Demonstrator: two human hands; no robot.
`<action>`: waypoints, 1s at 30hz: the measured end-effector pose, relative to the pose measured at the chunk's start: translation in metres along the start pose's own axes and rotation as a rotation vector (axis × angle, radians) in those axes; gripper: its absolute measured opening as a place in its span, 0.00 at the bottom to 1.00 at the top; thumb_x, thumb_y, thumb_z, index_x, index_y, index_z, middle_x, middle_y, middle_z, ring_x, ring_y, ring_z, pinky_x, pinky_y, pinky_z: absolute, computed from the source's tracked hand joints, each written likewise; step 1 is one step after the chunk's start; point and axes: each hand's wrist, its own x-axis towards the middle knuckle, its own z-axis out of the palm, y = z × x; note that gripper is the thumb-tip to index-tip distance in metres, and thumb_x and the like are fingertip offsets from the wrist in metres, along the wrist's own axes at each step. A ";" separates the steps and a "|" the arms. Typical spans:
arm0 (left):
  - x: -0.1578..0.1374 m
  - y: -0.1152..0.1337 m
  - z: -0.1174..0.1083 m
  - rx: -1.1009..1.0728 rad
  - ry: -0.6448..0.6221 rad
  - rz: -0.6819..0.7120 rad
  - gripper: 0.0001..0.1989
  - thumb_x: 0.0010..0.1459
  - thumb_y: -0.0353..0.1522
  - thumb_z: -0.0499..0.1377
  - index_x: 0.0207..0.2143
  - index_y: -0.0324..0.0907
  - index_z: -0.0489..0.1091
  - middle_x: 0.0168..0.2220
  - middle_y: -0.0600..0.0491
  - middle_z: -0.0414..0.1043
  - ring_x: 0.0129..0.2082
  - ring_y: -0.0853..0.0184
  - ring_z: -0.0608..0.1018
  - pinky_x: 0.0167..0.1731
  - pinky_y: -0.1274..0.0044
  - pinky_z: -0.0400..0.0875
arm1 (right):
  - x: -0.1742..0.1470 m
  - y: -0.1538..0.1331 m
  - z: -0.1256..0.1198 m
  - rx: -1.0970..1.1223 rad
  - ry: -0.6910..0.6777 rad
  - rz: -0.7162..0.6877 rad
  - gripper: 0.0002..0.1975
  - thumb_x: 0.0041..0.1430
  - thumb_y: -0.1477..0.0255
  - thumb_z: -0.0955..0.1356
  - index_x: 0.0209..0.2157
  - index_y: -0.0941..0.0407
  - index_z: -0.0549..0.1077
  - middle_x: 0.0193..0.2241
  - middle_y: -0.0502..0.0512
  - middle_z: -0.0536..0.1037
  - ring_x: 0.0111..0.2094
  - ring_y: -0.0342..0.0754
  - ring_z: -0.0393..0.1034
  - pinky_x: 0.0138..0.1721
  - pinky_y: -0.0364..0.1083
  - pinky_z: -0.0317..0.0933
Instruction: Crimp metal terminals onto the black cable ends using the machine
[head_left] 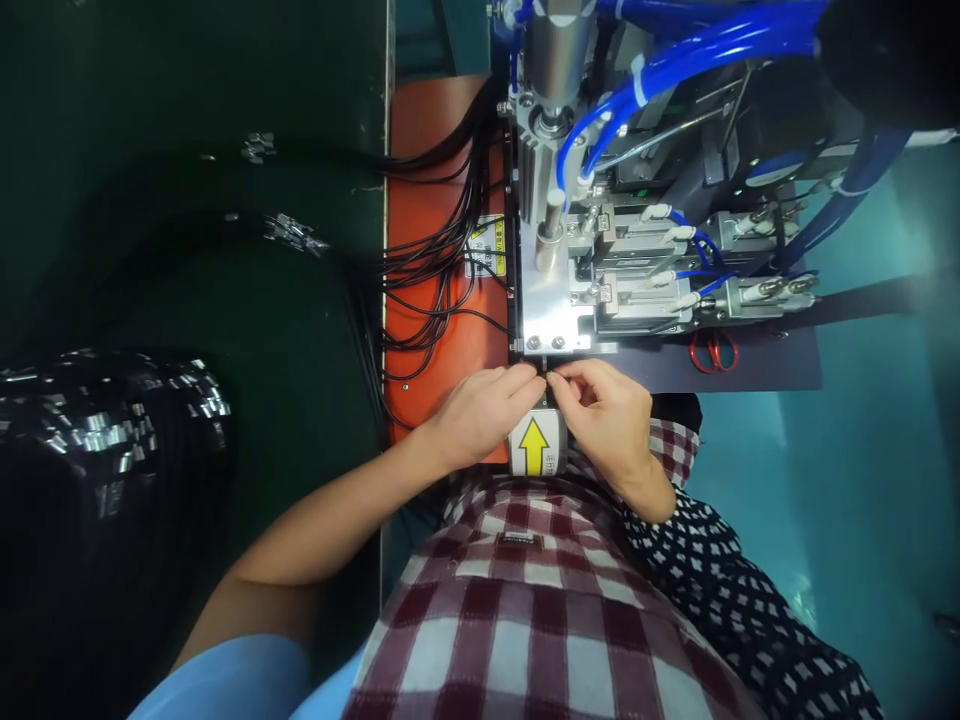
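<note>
At the front of a metal machine with air cylinders (553, 175), both hands meet with fingertips nearly touching. My left hand (487, 410) pinches its thumb and fingers together at the machine's front edge; what they hold is hidden. Opposite it, my right hand (609, 412) also pinches, thumb against forefinger, on something too small to make out. Just below the fingertips is a white label with a yellow arrow (533, 445) pointing towards the machine. Above them sits a bright metal plate (551, 310) with two screws.
Black cables (442, 250) run across an orange board (442, 390) on the left, near a warning label (487, 247). A bundle of black cables with shiny metal ends (105, 430) lies further left. Red-handled scissors (714, 352) lie at right. Blue air hoses (720, 45) arch above.
</note>
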 end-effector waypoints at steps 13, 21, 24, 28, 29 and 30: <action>0.002 0.001 -0.001 -0.014 0.008 -0.013 0.11 0.67 0.28 0.49 0.41 0.37 0.71 0.37 0.49 0.74 0.33 0.66 0.76 0.32 0.77 0.69 | 0.000 0.008 0.010 0.017 0.061 -0.115 0.10 0.60 0.72 0.66 0.24 0.55 0.70 0.20 0.48 0.70 0.23 0.43 0.62 0.30 0.45 0.56; 0.001 0.000 0.001 -0.006 0.021 -0.002 0.13 0.68 0.28 0.47 0.40 0.38 0.71 0.36 0.48 0.74 0.32 0.67 0.75 0.31 0.76 0.69 | 0.003 0.001 -0.003 0.064 -0.063 0.034 0.04 0.58 0.71 0.68 0.29 0.55 0.74 0.21 0.46 0.70 0.23 0.42 0.64 0.27 0.43 0.56; 0.000 0.000 0.002 -0.012 0.026 -0.009 0.13 0.68 0.28 0.46 0.40 0.38 0.71 0.37 0.48 0.74 0.33 0.67 0.75 0.31 0.76 0.70 | 0.004 0.001 -0.002 0.044 -0.066 0.019 0.06 0.59 0.71 0.67 0.28 0.55 0.73 0.20 0.47 0.70 0.22 0.42 0.63 0.27 0.43 0.56; 0.001 0.000 0.002 -0.015 0.027 -0.008 0.13 0.68 0.28 0.46 0.40 0.38 0.71 0.38 0.48 0.74 0.34 0.67 0.76 0.33 0.76 0.70 | 0.000 0.005 0.004 0.125 -0.039 0.043 0.06 0.59 0.71 0.66 0.29 0.55 0.71 0.23 0.48 0.71 0.23 0.43 0.64 0.28 0.43 0.57; 0.001 0.000 0.002 -0.014 0.027 -0.007 0.13 0.68 0.28 0.46 0.40 0.38 0.71 0.38 0.47 0.74 0.34 0.67 0.76 0.32 0.76 0.70 | -0.002 0.006 0.005 0.167 -0.024 0.072 0.06 0.60 0.71 0.66 0.29 0.55 0.71 0.23 0.48 0.71 0.24 0.43 0.64 0.28 0.43 0.57; 0.001 0.000 0.002 -0.012 0.026 -0.006 0.13 0.68 0.28 0.46 0.40 0.38 0.71 0.38 0.47 0.74 0.34 0.67 0.76 0.32 0.76 0.70 | -0.004 0.008 0.007 0.212 -0.007 0.106 0.06 0.60 0.70 0.66 0.30 0.55 0.71 0.23 0.48 0.71 0.24 0.43 0.64 0.27 0.43 0.58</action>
